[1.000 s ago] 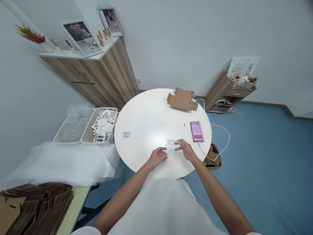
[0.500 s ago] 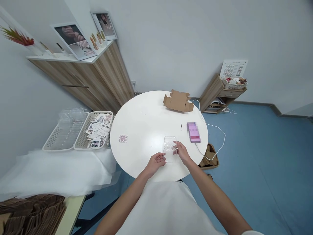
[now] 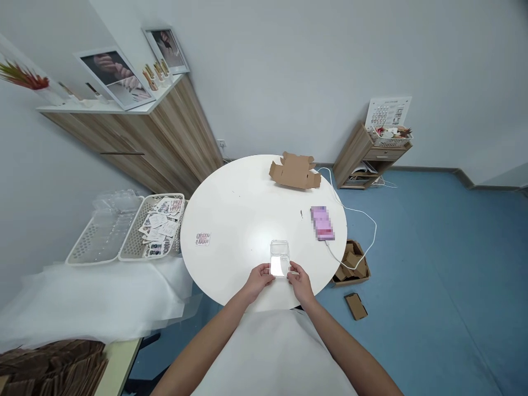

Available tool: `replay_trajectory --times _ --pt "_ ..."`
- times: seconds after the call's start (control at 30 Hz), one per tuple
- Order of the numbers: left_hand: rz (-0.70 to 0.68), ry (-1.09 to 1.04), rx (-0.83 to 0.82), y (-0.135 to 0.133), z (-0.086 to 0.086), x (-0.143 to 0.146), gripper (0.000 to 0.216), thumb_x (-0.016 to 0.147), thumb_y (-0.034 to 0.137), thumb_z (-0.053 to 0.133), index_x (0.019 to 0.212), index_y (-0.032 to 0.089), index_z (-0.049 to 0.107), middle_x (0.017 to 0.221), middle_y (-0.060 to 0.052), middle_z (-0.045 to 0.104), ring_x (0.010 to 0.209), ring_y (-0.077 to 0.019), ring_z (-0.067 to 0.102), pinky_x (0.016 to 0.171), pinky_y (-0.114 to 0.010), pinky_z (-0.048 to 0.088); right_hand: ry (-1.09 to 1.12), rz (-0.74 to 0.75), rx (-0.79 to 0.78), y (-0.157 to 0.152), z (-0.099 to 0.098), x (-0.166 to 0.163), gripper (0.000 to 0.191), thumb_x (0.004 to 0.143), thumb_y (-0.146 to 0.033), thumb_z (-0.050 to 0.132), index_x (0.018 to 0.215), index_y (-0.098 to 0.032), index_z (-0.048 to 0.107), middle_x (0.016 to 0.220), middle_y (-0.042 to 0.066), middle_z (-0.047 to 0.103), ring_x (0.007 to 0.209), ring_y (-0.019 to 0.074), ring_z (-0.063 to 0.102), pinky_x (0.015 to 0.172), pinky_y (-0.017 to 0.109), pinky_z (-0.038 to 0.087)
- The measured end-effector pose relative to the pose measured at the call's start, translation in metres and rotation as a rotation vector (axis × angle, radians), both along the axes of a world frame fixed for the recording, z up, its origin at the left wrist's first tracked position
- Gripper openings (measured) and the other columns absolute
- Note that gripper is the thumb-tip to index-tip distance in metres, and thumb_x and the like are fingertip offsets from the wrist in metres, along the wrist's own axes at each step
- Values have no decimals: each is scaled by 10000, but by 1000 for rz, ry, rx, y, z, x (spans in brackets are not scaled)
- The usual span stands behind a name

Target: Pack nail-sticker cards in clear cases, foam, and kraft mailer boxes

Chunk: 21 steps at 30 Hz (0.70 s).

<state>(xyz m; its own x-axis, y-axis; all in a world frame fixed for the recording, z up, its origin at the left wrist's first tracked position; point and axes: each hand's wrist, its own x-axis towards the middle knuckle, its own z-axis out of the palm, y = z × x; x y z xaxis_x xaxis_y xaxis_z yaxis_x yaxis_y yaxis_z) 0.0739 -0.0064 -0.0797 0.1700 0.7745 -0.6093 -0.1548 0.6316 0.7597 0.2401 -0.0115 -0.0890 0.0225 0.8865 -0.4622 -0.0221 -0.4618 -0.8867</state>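
A clear plastic clamshell case (image 3: 279,257) lies opened flat near the front edge of the round white table (image 3: 247,214). My left hand (image 3: 259,277) grips its near left corner with curled fingers. My right hand (image 3: 300,279) holds the near right corner the same way. A small card of press-on nails (image 3: 202,238) lies on the table to the left, apart from both hands.
A folded cardboard box (image 3: 294,170) and a pink phone (image 3: 322,223) with a white cable sit on the table's far right. White baskets (image 3: 159,225) with clear cases and nail cards stand at the left. A box of cardboard pieces (image 3: 350,265) is on the blue floor.
The clear case has been unfolded from half-raised to lying open and flat. Both hands drew back toward the table's near edge, now gripping the case's near corners.
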Motion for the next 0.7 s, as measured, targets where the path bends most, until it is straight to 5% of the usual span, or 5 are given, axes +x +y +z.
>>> replay_trajectory --times 0.2,0.4,0.7 --pt "47 165 6 4 -15 8 515 630 139 629 1110 166 442 818 -41 594 708 -117 574 688 -263 448 -68 -11 -18 7 -12 4 493 626 -282 521 1110 -187 523 1008 69 547 680 140 568 626 279 457" --pt "44 352 90 8 -32 12 432 632 170 622 1048 170 502 881 -40 554 675 -92 533 724 -255 415 -162 -29 10 11 -16 2 495 615 -269 539 1102 -182 531 973 60 575 822 167 552 765 308 441" --pt "-24 515 156 5 -21 14 484 607 197 593 1085 182 516 949 -48 527 771 -148 509 784 -277 381 -253 13 25 10 -15 4 562 597 -277 563 1151 -215 497 1041 54 521 824 180 506 761 320 444"
